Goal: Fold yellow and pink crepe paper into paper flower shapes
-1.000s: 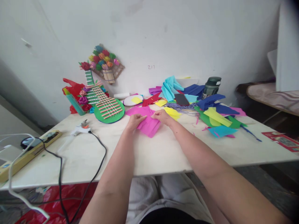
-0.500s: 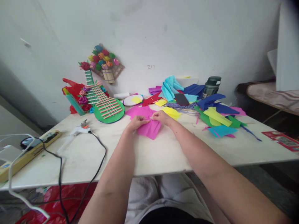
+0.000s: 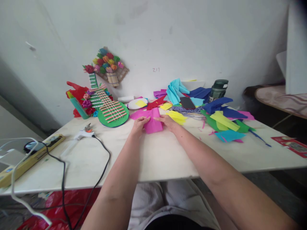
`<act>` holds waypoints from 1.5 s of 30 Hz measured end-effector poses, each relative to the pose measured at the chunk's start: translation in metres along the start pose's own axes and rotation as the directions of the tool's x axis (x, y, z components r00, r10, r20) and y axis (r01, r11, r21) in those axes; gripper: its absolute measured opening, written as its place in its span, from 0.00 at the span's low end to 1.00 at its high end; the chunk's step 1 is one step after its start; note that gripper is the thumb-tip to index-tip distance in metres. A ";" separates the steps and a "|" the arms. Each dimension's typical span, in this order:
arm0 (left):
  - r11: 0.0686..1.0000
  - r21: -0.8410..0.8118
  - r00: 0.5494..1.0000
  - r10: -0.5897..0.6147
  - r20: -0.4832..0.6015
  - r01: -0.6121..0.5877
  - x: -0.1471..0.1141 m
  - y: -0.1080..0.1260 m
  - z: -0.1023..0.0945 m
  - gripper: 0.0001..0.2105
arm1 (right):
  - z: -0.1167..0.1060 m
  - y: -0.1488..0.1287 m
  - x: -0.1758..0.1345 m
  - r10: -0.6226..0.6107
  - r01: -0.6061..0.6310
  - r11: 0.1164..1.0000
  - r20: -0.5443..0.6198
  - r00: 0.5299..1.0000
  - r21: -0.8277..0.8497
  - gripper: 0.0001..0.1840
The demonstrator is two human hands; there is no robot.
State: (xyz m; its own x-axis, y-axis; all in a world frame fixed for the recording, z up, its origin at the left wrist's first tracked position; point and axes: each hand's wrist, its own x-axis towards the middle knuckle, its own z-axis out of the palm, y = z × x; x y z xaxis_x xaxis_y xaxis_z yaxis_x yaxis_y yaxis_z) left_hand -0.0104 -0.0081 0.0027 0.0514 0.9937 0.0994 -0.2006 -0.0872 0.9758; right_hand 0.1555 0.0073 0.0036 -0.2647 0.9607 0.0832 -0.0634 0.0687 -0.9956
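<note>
The left hand [image 3: 141,124] and right hand [image 3: 167,122] pinch the pink paper [image 3: 153,127] between them, most fingers hidden beneath it. Just beyond the right fingers lies yellow paper [image 3: 177,117], partly covered; farther, the yarn [image 3: 198,110] looks unclear.

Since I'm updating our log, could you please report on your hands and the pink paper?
Left hand, right hand pinching pink paper. Paper spans the gap between. Yellow paper beyond right hand, not blocking.
</note>
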 end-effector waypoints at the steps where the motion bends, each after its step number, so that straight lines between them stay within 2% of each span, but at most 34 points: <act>1: 1.000 0.005 1.000 -0.015 0.005 0.015 0.000 -0.001 0.000 0.17 | 0.001 0.000 0.001 0.005 -0.005 1.000 -0.015 1.000 0.021 0.19; 4: 0.999 0.012 0.999 -0.030 0.018 0.030 0.003 -0.005 0.001 0.17 | 0.002 0.001 0.003 0.024 -0.019 0.995 -0.048 0.999 0.102 0.21; 9: 1.000 -0.016 1.000 -0.018 0.019 0.019 0.005 -0.008 0.002 0.17 | 0.001 0.004 0.004 0.013 -0.008 0.989 -0.036 0.999 0.149 0.24; 11: 0.999 -0.035 1.000 -0.018 0.016 0.018 0.005 -0.008 0.004 0.17 | 0.002 0.005 0.004 0.018 -0.011 0.991 -0.047 0.999 0.131 0.24; 16: 0.999 -0.041 1.000 -0.024 0.017 0.025 0.001 -0.004 0.008 0.17 | 0.002 0.004 0.004 0.019 -0.016 1.000 -0.171 0.985 0.023 0.21; 21: 0.999 0.026 0.999 -0.035 0.038 0.034 -0.001 -0.002 0.006 0.17 | 0.000 0.005 0.005 0.043 -0.044 0.999 -0.136 0.990 -0.001 0.21; 29: 0.974 0.112 0.979 0.202 -0.017 -0.198 0.004 -0.004 0.007 0.17 | 0.006 0.004 0.003 0.054 -0.057 0.998 -0.093 0.994 -0.029 0.22; 34: 0.969 0.113 0.973 0.226 -0.042 -0.220 0.006 -0.007 0.008 0.17 | 0.009 0.001 0.000 0.047 -0.046 0.998 -0.045 0.998 0.032 0.23; 40: 0.969 0.099 0.971 0.232 -0.048 -0.227 0.006 -0.006 0.010 0.17 | 0.010 -0.003 -0.004 0.061 -0.061 0.998 -0.068 0.996 -0.001 0.23; 45: 0.937 0.171 0.947 0.318 -0.051 -0.306 0.010 -0.010 0.009 0.16 | 0.010 -0.004 -0.005 0.067 -0.068 0.998 -0.054 0.996 -0.014 0.20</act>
State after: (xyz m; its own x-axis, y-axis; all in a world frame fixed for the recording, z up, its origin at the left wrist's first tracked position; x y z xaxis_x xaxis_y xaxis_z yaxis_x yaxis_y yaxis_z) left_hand 0.0005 0.0018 -0.0045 -0.0648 0.9166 0.3946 -0.0361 -0.3973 0.9170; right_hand 0.1473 -0.0007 0.0080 -0.2160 0.9763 0.0135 -0.0316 0.0068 -0.9995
